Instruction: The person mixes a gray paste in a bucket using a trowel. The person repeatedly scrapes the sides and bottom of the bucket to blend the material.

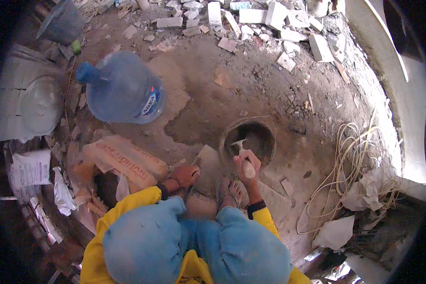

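Note:
My right hand (247, 164) grips the pale handle of a trowel (239, 142). Its metal blade reaches inside a round bucket (274, 143) standing on the ground, and the shaded contents are hard to make out. With its fingers curled, my left hand (185, 175) hangs beside my left knee, and nothing shows in it. Just left of that hand lies a printed paper mortar bag (126, 161), torn open at one end. A flat grey slab (206, 159) lies between my left hand and the bucket.
A large blue Aqua water jug (124, 88) lies on its side at upper left. Behind it stands a dark bucket (62, 23). Broken white blocks (277, 16) and rubble line the far side. A tangled pale hose or cable (337, 170) spreads at right. A round lid (41, 104) is at left.

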